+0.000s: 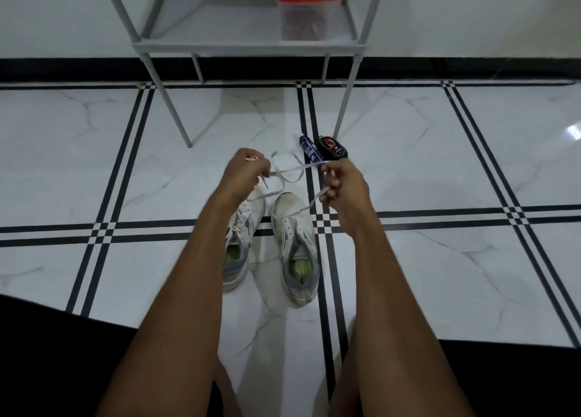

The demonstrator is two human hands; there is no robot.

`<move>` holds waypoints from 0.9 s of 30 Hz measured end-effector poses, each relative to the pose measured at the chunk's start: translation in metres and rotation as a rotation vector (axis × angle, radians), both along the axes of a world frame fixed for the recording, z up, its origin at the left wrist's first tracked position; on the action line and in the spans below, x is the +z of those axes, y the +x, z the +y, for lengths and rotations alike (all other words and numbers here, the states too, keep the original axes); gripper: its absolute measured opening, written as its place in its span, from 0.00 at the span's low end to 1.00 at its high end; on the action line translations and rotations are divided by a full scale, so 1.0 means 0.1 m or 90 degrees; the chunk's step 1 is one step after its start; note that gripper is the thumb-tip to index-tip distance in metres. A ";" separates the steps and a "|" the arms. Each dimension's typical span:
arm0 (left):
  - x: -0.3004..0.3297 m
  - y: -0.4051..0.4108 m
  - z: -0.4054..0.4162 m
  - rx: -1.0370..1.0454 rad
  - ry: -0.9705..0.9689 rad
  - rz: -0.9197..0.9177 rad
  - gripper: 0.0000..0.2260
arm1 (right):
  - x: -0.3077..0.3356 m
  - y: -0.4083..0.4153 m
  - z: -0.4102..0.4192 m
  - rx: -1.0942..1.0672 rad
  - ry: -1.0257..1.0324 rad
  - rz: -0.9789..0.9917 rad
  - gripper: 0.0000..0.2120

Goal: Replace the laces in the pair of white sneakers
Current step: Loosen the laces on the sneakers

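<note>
Lace time, both your hands busy

Your left hand [243,172] and right hand [344,182] both pinch the white lace [287,171], above the right sneaker [295,243] on the floor [440,165]; left sneaker [237,246] just beside.

Two white sneakers, a left one [235,253] and a right one [298,246], stand side by side on the floor, toes pointing away, greenish insoles showing. A flat white lace [287,172] runs up from the right sneaker's front eyelets, looping above it; the left sneaker seems laced.
</note>
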State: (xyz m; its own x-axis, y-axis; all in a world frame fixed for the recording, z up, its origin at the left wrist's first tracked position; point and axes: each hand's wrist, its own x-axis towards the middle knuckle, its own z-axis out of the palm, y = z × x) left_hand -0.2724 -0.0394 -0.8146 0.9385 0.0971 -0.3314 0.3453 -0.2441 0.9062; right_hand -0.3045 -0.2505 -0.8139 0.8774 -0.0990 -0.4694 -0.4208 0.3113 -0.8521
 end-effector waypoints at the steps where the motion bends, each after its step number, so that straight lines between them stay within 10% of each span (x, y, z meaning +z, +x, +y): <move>1: -0.01 -0.07 -0.12 -0.075 0.032 0.021 0.11 | 0.09 0.02 -0.02 -0.019 0.028 -0.017 0.10; 6: -0.28 -0.26 -0.67 -0.326 0.096 0.050 0.14 | 0.31 0.03 -0.12 -0.042 -0.067 -0.054 0.16; 17: -0.28 -0.02 -0.75 -0.399 0.520 0.060 0.15 | -0.06 -0.08 -0.45 -0.288 -0.131 0.088 0.12; 23: 0.17 0.04 -0.97 -0.328 0.100 -0.061 0.15 | -0.27 -0.17 -0.61 -0.203 -0.148 0.182 0.12; 27: 0.23 0.07 -1.31 -0.253 -0.309 -0.065 0.15 | -0.32 -0.23 -0.58 -0.115 0.080 0.158 0.18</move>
State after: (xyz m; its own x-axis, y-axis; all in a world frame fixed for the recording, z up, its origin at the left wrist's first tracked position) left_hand -0.2656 -0.1701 -0.7915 0.9011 -0.4043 -0.1566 0.2185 0.1114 0.9695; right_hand -0.3276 -0.3082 -0.8456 0.7085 -0.1705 -0.6848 -0.5386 0.4963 -0.6809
